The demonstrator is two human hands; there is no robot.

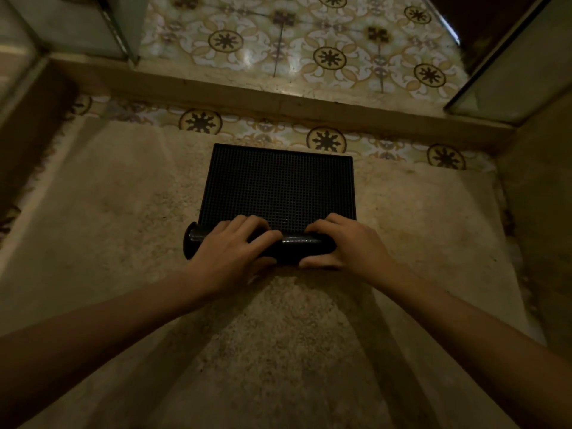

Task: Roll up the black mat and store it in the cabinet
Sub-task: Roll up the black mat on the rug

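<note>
Head view: black mat (278,187) half-rolled, roll axis left-right (flat part points away); both hands' fingers (263,229) clasp roll.

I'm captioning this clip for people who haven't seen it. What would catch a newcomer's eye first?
First, the black mat at the centre, lying on a beige rug, its near edge already wound into a roll. The left hand and right hand press side by side on that roll. Beyond it, patterned floor tiles gleam past a raised sill.
</note>
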